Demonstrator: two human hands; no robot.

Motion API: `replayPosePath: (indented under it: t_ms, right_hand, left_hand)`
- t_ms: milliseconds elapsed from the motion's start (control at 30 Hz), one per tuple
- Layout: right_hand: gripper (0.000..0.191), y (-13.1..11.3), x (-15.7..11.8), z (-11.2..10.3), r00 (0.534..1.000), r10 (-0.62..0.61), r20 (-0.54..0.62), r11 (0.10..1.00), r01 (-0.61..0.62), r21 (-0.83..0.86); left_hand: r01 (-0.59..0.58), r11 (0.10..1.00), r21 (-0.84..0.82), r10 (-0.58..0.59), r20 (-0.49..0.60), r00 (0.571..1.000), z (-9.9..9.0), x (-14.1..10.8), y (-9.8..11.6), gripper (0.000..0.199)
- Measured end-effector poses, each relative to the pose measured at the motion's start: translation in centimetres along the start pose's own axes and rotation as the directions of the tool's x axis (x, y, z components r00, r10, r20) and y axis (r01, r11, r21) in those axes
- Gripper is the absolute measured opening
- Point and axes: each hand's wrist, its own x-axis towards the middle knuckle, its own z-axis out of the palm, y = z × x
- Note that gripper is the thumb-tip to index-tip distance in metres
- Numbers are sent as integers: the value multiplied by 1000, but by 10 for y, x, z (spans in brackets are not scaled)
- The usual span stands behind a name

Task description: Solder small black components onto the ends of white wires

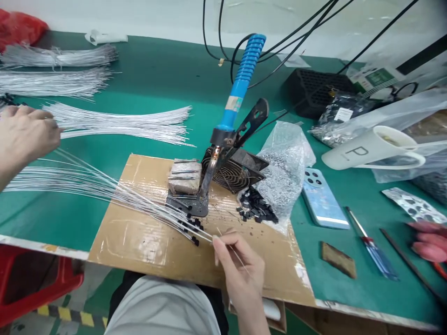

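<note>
My right hand (240, 265) pinches a few thin white wires (206, 236) between thumb and forefinger, above the cardboard's front part. These strands run up leftward to my left hand (26, 132), whose fingers are curled round them at the left edge; its fingertips are partly hidden. Below them, a loose bundle of white wires (87, 184) lies across the cardboard, with small black connectors (192, 228) at the right ends. Behind these, a blue-handled soldering iron (240, 79) leans upright in its stand (230, 172), beside a pale block (184, 177) with metal strips on it.
Cardboard (139, 242) covers the green table's front. More wire bundles (132, 123) lie at left. A pile of black connectors (256, 204) spills by a plastic bag (288, 163). Right are a phone (324, 197), a mug (366, 148) and a screwdriver (372, 244). Black cables hang behind.
</note>
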Motion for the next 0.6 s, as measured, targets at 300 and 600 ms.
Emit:
replayPosePath:
  t_ms: [300, 600]
  right_hand:
    - [28, -11, 2, 18, 991, -86, 98, 992, 94, -84]
    - [26, -15, 2, 18, 995, -28, 99, 999, 32, -41]
  left_hand:
    - [-144, 908, -393, 212, 136, 968, 95, -66, 219, 29]
    - [260, 783, -564, 43, 467, 883, 109, -63, 233, 15]
